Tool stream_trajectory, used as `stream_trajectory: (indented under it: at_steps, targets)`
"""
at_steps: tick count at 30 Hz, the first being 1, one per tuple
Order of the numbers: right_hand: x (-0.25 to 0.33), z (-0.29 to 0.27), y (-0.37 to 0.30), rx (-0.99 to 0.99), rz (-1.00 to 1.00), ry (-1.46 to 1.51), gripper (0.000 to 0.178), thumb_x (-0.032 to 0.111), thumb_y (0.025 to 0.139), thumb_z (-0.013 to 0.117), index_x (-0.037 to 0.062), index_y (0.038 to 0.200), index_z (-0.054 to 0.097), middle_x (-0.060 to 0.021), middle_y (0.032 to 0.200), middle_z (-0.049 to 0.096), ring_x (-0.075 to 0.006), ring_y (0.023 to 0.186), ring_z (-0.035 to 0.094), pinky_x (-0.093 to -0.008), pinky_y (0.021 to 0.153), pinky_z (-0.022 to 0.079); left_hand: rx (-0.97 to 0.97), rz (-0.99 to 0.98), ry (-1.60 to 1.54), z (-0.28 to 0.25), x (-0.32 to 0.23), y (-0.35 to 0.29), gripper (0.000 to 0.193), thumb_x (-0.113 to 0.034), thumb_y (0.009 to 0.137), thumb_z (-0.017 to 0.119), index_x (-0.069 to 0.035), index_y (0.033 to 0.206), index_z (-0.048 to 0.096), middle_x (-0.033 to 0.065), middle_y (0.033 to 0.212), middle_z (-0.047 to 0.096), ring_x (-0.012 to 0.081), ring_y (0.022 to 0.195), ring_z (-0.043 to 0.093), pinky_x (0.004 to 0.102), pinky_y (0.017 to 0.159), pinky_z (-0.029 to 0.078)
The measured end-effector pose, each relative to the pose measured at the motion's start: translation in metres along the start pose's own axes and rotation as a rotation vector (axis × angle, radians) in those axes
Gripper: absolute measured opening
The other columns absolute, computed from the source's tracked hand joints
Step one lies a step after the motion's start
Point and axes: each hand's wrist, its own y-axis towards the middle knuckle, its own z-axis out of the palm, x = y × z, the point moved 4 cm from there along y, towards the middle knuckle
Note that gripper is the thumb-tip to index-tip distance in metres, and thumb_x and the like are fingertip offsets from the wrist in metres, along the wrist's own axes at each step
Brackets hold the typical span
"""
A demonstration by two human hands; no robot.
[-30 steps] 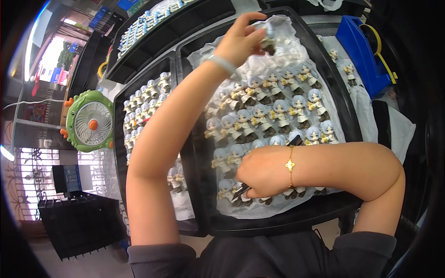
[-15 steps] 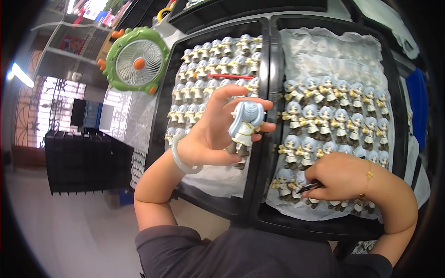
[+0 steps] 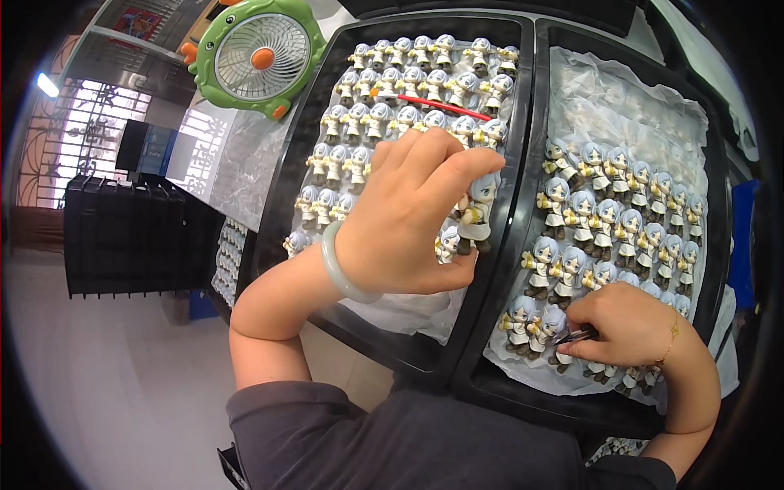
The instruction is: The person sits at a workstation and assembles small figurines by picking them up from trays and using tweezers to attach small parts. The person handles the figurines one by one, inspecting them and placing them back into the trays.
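Blue-haired, white-robed plastic figurine (image 3: 477, 214) has turned face-on: right of left hand (image 3: 400, 212), pinched thumb-to-finger, long axis head-far, above left black tray (image 3: 392, 349). Right hand (image 3: 621, 321), farther off, grips slim black tool (image 3: 581, 333).

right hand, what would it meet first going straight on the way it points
The right hand would likely meet the figurine just left of its dark slim tool; depth is unclear, so it might pass above.

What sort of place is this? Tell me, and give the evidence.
Probably a workshop that handles figurines in batches: black trays hold rows of near-identical figurines, the left hand grips another, and the right hand holds a thin dark tool.
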Motion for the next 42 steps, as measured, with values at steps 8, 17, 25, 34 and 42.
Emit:
stream_trajectory:
  at_steps: [8, 17, 25, 34, 42]
  targets:
    - [0.000, 0.001, 0.000, -0.016, -0.003, 0.035, 0.028, 0.027, 0.074, 0.064, 0.0001, 0.069, 0.057, -0.0158, 0.064, 0.057, -0.0335, 0.064, 0.057, -0.0396, 0.060, 0.044, -0.022, -0.003, 0.030, 0.001, -0.001, 0.000, 0.063, -0.015, 0.047, 0.070, -0.007, 0.108, 0.052, 0.0041, 0.083, 0.049, 0.0224, 0.077, 0.046, 0.0316, 0.074, 0.033]
    - [0.001, 0.003, 0.002, -0.041, -0.014, 0.011, 0.028, 0.027, 0.073, 0.065, 0.0005, 0.067, 0.056, -0.0147, 0.061, 0.055, -0.0328, 0.062, 0.056, -0.0393, 0.058, 0.044, -0.077, 0.036, 0.037, 0.003, 0.001, -0.002, 0.062, -0.015, 0.046, 0.071, -0.010, 0.106, 0.054, 0.0039, 0.084, 0.049, 0.0235, 0.078, 0.046, 0.0322, 0.074, 0.032]
    - [0.000, 0.003, 0.003, -0.050, -0.009, -0.012, 0.027, 0.025, 0.072, 0.065, 0.0008, 0.065, 0.055, -0.0147, 0.058, 0.055, -0.0329, 0.059, 0.055, -0.0386, 0.056, 0.043, -0.099, 0.030, 0.064, 0.000, -0.003, -0.004, 0.061, -0.016, 0.046, 0.073, -0.011, 0.105, 0.055, 0.0032, 0.083, 0.049, 0.0227, 0.079, 0.046, 0.0324, 0.073, 0.031]
    - [0.001, 0.002, 0.003, -0.085, 0.028, 0.027, 0.026, 0.023, 0.070, 0.067, 0.0016, 0.063, 0.055, -0.0140, 0.056, 0.054, -0.0325, 0.056, 0.054, -0.0378, 0.053, 0.042, 0.197, -0.037, -0.033, -0.040, 0.035, -0.042, 0.063, -0.023, 0.053, 0.068, -0.005, 0.110, 0.048, 0.0111, 0.100, 0.054, 0.0287, 0.091, 0.050, 0.0336, 0.086, 0.035]
    - [0.008, 0.007, 0.006, 0.021, -0.045, 0.143, 0.026, 0.023, 0.067, 0.069, 0.0029, 0.061, 0.054, -0.0110, 0.055, 0.054, -0.0291, 0.053, 0.055, -0.0349, 0.050, 0.041, 0.643, -0.458, -0.045, -0.021, 0.064, -0.138, 0.059, -0.013, 0.053, 0.075, -0.010, 0.107, 0.051, 0.0083, 0.103, 0.054, 0.0270, 0.098, 0.049, 0.0354, 0.088, 0.033]
